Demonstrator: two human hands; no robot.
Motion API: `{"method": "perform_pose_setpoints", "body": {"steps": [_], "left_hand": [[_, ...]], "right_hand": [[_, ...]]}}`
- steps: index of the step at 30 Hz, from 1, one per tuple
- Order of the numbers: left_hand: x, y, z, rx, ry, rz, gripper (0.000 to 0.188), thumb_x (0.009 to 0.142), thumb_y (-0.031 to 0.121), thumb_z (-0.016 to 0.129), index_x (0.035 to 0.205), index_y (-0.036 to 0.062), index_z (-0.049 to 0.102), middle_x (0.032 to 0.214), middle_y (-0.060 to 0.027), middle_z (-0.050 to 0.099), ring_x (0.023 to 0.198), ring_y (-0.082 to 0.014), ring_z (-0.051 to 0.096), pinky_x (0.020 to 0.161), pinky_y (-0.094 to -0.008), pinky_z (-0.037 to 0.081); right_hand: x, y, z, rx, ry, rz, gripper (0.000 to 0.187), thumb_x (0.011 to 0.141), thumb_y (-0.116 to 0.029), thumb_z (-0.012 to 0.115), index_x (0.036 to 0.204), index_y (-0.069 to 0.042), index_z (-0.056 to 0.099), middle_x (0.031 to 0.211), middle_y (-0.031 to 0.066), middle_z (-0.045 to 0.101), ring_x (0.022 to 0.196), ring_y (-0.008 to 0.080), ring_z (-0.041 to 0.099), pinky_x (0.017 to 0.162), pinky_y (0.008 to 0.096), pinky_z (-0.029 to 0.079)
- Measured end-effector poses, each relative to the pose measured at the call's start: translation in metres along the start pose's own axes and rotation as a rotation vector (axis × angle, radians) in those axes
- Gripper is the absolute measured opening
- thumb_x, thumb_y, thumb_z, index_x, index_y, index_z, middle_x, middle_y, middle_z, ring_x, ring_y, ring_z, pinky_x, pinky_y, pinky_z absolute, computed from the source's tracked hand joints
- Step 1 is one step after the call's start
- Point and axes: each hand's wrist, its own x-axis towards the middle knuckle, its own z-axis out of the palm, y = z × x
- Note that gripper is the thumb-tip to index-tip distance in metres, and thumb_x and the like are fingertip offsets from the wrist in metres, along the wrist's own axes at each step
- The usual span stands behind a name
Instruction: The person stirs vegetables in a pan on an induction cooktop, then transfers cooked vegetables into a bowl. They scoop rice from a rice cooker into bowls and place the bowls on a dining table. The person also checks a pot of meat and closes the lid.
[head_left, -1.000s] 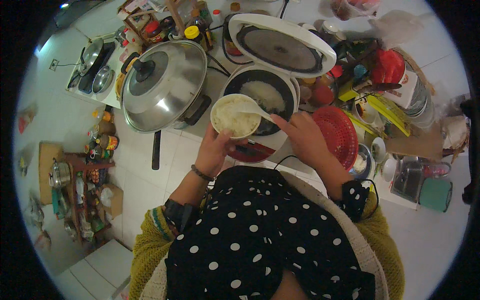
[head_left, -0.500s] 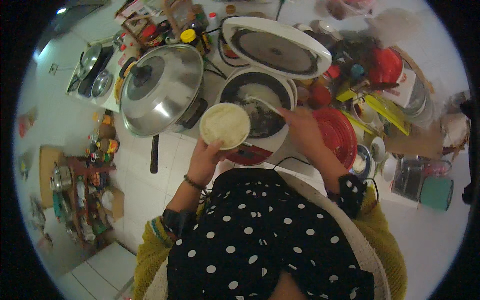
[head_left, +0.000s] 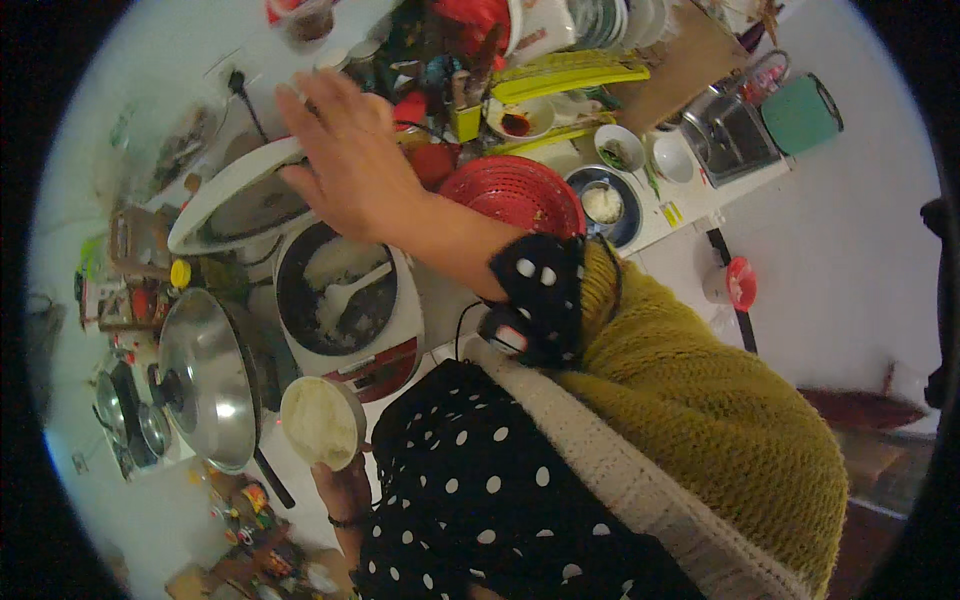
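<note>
My left hand holds a bowl of rice from below, near the front of the rice cooker. Fingers apart and holding nothing, my right hand is raised over the cooker's tilted lid and hides part of it; I cannot tell whether it touches. The cooker's dark inner pot has some rice left against its wall. A white rice paddle lies inside the pot.
Left of the cooker is a wok with a metal lid, its long handle sticking out. To the right stand a red colander, a metal basin holding a small bowl, a white bowl and a sink.
My right hand has let go of the paddle, leaving it in the pot, and has risen to the lid. The bowl stays in my left hand. The view has turned to the right.
</note>
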Motion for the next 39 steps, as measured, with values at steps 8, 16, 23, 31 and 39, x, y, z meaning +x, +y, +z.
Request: {"method": "perform_pose_setpoints", "body": {"steps": [8,16,23,31,39], "left_hand": [[0.001,0.015,-0.02,-0.116,-0.015,-0.106,0.098,0.083,0.069,0.068,0.148,0.0023,0.036,0.118,-0.0145,0.062,0.081,-0.0229,0.062,0.07,-0.0349,0.054],[0.025,0.014,-0.045,-0.077,-0.215,-0.25,0.107,0.077,0.078,0.068,0.151,0.0073,0.035,0.136,-0.0111,0.057,0.11,-0.0302,0.064,0.072,-0.0418,0.06],[0.055,0.01,-0.009,-0.079,-0.323,-0.247,0.101,0.082,0.071,0.07,0.152,0.0064,0.035,0.137,-0.0107,0.058,0.107,-0.0279,0.064,0.073,-0.0397,0.059],[0.061,-0.005,0.047,-0.029,-0.241,-0.202,0.099,0.084,0.07,0.069,0.151,0.0052,0.037,0.136,-0.0107,0.059,0.092,-0.0239,0.068,0.073,-0.0352,0.059],[0.067,0.013,0.1,0.035,-0.313,-0.242,0.093,0.087,0.066,0.068,0.151,0.0057,0.037,0.141,-0.0126,0.055,0.115,-0.0287,0.062,0.076,-0.0385,0.058]], "right_hand": [[-0.079,-0.003,-0.012,0.06,-0.495,-0.104,0.043,0.091,-0.039,0.064,0.12,-0.007,0.067,0.106,0.0127,0.063,0.107,0.0323,0.06,0.095,0.0498,0.039],[-0.205,-0.01,-0.022,0.06,-0.636,-0.128,0.05,0.096,-0.041,0.061,0.134,-0.008,0.062,0.135,0.0173,0.054,0.13,0.0313,0.05,0.116,0.0539,0.032],[-0.23,0.103,-0.124,-0.248,-0.32,0.537,0.018,0.089,-0.015,0.066,0.105,-0.008,0.065,0.103,0.0144,0.06,0.101,0.0363,0.06,0.089,0.0467,0.049],[-0.284,0.309,-0.234,-0.735,-0.035,0.915,0.04,0.083,-0.007,0.063,0.122,0.0,0.054,0.113,0.0267,0.057,0.106,0.0462,0.057,0.089,0.0515,0.051],[-0.253,0.406,-0.227,-0.697,-0.496,1.311,0.032,0.098,-0.015,0.052,0.126,0.001,0.053,0.125,0.0254,0.065,0.119,0.0405,0.064,0.095,0.0479,0.054]]}}
